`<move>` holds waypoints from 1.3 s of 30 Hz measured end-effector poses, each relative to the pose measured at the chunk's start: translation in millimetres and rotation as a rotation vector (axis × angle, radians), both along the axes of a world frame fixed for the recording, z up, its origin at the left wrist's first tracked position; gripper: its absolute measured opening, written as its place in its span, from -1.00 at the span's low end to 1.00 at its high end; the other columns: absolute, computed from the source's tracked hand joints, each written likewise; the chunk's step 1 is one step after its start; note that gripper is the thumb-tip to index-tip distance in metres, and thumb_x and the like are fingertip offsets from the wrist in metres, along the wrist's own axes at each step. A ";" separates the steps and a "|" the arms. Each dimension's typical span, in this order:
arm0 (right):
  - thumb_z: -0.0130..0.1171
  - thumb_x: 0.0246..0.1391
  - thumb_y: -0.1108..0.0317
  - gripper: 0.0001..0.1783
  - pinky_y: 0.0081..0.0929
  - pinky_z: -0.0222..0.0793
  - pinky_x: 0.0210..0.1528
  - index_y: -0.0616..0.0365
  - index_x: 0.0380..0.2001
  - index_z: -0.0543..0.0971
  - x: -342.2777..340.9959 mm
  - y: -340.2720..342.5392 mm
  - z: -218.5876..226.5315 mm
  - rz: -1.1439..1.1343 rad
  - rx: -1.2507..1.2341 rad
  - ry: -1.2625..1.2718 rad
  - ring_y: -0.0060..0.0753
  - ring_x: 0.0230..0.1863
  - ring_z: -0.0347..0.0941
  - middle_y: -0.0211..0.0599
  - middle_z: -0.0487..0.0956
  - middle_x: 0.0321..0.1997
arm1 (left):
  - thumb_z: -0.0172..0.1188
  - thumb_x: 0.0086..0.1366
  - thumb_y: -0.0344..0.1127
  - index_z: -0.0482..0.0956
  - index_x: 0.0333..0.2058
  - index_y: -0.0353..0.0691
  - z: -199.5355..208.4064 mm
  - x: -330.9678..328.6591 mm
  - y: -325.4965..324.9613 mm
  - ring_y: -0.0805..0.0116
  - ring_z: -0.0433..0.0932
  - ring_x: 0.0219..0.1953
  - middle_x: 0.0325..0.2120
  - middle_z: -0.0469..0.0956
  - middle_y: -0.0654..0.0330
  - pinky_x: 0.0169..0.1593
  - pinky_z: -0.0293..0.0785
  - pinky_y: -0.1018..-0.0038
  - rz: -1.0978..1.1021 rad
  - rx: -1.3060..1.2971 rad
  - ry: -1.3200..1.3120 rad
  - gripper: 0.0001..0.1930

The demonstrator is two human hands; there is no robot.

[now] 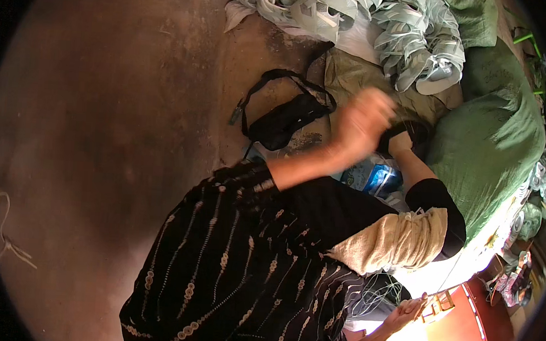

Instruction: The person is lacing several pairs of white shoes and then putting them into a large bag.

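My left hand is raised in front of me, bare forearm stretched toward the upper right. It is smeared by motion; its fingers look curled, and nothing I can name shows in them. Below and beyond it my ankle goes into a black shoe. My right hand is low at the right, fingers brought together. A fine thread runs up from near its fingertips; whether the fingers hold it is unclear. Beside this hand lies a tangle of pale thread. A beige cloth lies across my bent knee.
Pale grey shoe uppers lie piled at the top, with more shoe uppers beside them. Green sacking bulges at the right. A black strapped bag and a blue packet lie near my foot. Something red stands lower right.
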State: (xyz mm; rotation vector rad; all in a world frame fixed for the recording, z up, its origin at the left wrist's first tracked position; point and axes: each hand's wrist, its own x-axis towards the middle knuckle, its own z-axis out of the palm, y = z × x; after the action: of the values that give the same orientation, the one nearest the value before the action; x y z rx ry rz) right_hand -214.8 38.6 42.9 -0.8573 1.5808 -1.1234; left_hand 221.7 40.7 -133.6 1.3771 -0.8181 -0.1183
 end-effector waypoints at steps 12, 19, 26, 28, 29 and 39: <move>-0.13 0.27 0.30 -0.55 -0.73 -0.13 -0.78 0.24 0.17 0.24 -14.4 7.8 8.6 -0.121 0.195 -0.031 -0.76 -0.77 -0.14 -0.58 0.09 -0.70 | 0.18 0.08 -0.38 0.37 -0.07 -0.42 -236.1 87.4 245.3 -0.20 0.31 0.03 -0.01 0.30 -0.19 0.03 0.31 0.10 0.382 1.575 0.088 -0.57; -0.05 0.24 0.22 -0.58 -0.74 -0.06 -0.75 0.23 0.07 0.34 -0.7 19.4 -3.2 0.005 0.318 0.105 -0.77 -0.77 -0.03 -0.58 0.22 -0.72 | 0.34 -0.05 -0.29 0.43 -0.14 -0.45 -258.2 120.7 271.8 -0.14 0.48 -0.19 -0.20 0.47 -0.22 -0.15 0.46 0.15 0.341 1.516 0.430 -0.49; -0.08 0.25 0.22 -0.59 -0.76 0.04 -0.72 0.24 0.06 0.33 2.7 29.1 -9.5 0.023 0.288 0.052 -0.75 -0.75 0.06 -0.54 0.28 -0.69 | 0.13 0.02 -0.40 0.55 -0.34 -0.34 -264.5 117.1 254.0 -0.17 0.48 -0.17 -0.29 0.52 -0.17 -0.15 0.40 0.07 0.238 1.632 0.472 -0.80; -0.08 0.25 0.26 -0.62 -0.77 0.02 -0.72 0.26 0.05 0.33 -0.4 44.2 -4.1 -0.007 0.214 0.152 -0.76 -0.74 0.08 -0.54 0.26 -0.69 | 0.14 0.00 -0.41 0.56 -0.28 -0.31 -265.4 103.9 219.8 -0.15 0.49 -0.17 -0.26 0.53 -0.11 -0.13 0.40 0.09 0.050 1.582 0.388 -0.75; -0.08 0.25 0.26 -0.62 -0.77 0.02 -0.72 0.26 0.05 0.33 4.4 33.1 -29.6 0.035 0.247 0.072 -0.76 -0.74 0.08 -0.54 0.26 -0.69 | 0.14 0.00 -0.41 0.56 -0.28 -0.31 -282.4 125.7 297.0 -0.15 0.49 -0.17 -0.26 0.53 -0.11 -0.13 0.40 0.09 0.147 1.605 0.346 -0.75; -0.15 0.22 0.33 -0.68 -0.67 0.06 -0.61 0.19 -0.04 0.47 86.3 29.8 -53.3 0.107 0.199 0.542 -0.69 -0.65 0.16 -0.53 0.30 -0.70 | 0.11 0.24 -0.27 0.45 -0.40 -0.21 -205.3 170.6 191.9 0.34 0.46 -0.49 -0.45 0.47 0.21 -0.41 0.44 0.42 0.560 0.875 0.281 -0.85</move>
State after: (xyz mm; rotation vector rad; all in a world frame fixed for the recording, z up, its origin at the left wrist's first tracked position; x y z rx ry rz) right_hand -128.5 68.4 -10.4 -1.1577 2.0169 -0.6691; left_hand 392.3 232.6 -338.9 2.2985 -0.0895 -0.2414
